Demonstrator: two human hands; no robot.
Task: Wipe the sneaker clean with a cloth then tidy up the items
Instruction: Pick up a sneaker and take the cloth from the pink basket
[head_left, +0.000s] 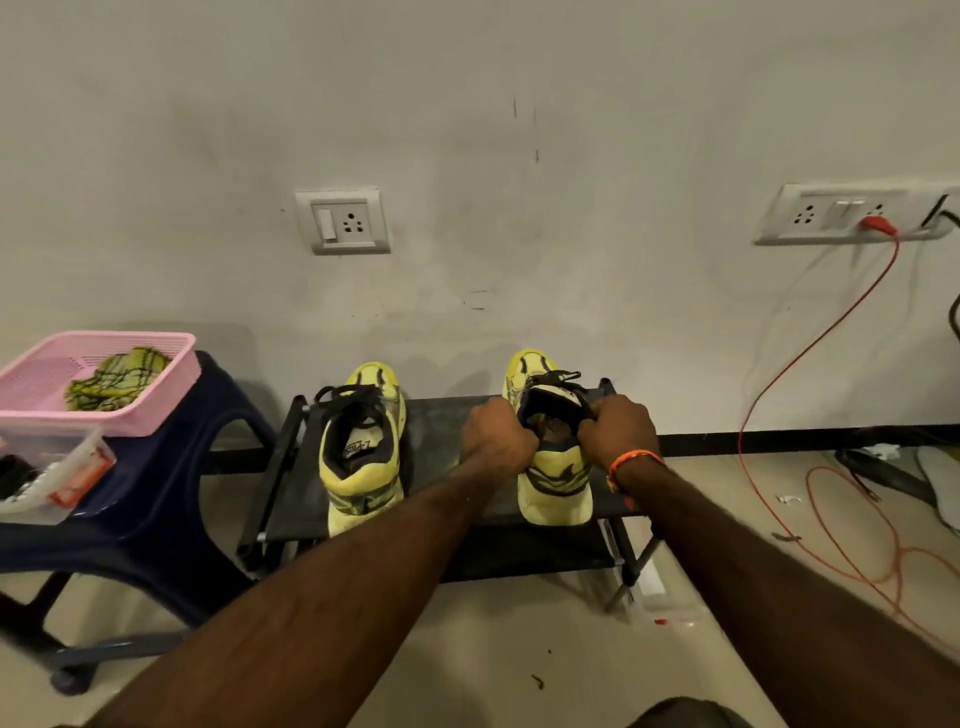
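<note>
Sneakers sit side by side on the top of a low black shoe rack (447, 415) by the wall. Both are yellow with black laces. The right sneaker (553, 467) has two hands on it. The left hand (496, 428) is closed in a tight grip on the left edge of the shoe's opening. The right hand (618, 426) is closed in a tight grip on the right edge. An orange band (631, 460) goes round the right wrist. The left sneaker (363, 452) stands alone, apart from the hands, with its toe to the wall.

To the left is a dark blue stool (156, 509). A pink basket (150, 395) rests on it, and a green and black checked cloth (117, 382) lies inside the basket. A clear box (52, 467) sits under the basket.

On the wall is a white socket (343, 221). Far right, a red cord (810, 353) hangs from another socket down to the floor.
</note>
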